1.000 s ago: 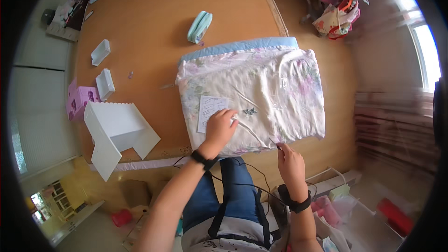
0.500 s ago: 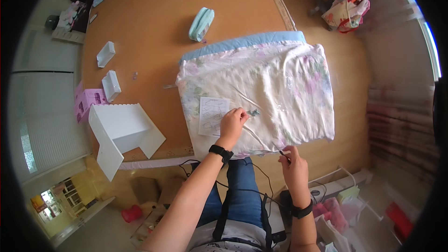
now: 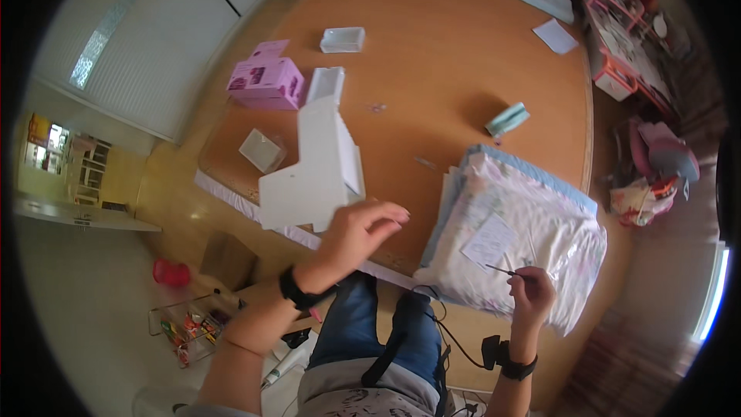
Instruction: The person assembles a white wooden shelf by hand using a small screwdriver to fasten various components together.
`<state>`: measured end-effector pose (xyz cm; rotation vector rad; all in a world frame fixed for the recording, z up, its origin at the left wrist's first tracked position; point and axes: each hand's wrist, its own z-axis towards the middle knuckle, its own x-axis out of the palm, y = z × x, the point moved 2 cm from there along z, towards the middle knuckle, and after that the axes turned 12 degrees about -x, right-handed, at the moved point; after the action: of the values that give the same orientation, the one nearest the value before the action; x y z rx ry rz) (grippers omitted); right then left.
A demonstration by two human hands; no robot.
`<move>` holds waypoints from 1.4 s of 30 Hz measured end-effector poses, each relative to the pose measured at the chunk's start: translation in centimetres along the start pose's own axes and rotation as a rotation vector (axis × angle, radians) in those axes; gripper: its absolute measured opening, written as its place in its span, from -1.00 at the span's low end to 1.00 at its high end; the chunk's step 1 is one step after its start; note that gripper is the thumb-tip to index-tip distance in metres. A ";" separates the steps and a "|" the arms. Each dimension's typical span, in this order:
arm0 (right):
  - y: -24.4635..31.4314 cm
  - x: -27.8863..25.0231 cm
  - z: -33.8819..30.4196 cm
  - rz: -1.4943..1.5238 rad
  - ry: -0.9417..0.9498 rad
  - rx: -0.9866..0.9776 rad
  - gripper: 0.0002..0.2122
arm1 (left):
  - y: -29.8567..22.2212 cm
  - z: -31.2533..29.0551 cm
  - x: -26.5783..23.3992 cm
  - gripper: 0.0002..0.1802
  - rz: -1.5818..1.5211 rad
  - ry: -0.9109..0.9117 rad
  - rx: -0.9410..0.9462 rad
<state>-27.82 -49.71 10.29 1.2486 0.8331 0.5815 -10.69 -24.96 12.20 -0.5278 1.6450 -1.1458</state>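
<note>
My left hand (image 3: 359, 233) is in the air by the near end of a white panel unit (image 3: 305, 174), its fingers stretched out and thumb apart, with nothing visible in it. Over the near part of a folded floral quilt (image 3: 552, 259), my right hand (image 3: 534, 292) grips a slim dark screwdriver (image 3: 500, 269). The screwdriver's thin shaft points left, toward a printed sheet (image 3: 488, 241) lying on the quilt. Both wrists wear black bands.
A pink box (image 3: 270, 83), white trays (image 3: 342, 40) and a clear-wrapped white piece (image 3: 261, 150) lie on the brown bed mat (image 3: 432, 54). A mint pencil case (image 3: 507, 118) rests beyond the quilt. Black cables (image 3: 455, 347) hang near my legs.
The view has swung left. My left hand has left the quilt, where it was beside small green pieces, and moved over to the white unit. My right hand still holds the screwdriver, now raised over the quilt.
</note>
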 end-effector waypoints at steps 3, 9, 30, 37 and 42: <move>3.0 8.2 1.3 0.150 0.054 0.030 -0.96 | 5.5 3.4 -8.5 -0.84 0.051 -0.006 -0.012; 2.3 23.1 4.7 0.401 0.051 0.051 -0.89 | 16.3 13.5 -13.2 -0.83 -0.062 0.259 -0.122; -2.3 26.9 4.1 0.252 0.045 0.165 -0.88 | 21.6 17.5 -10.5 -0.90 0.098 0.307 0.065; -2.8 26.7 5.3 0.224 0.128 0.162 -0.88 | 22.0 17.3 -10.3 -0.86 0.047 0.278 0.007; -3.4 26.8 5.3 0.255 0.136 0.167 -0.88 | 22.9 17.8 -10.6 -0.89 -0.132 0.287 -0.119</move>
<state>-8.07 -32.77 1.43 1.4930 0.8548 0.8224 13.72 -13.93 -3.15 -0.5756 1.9583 -1.2711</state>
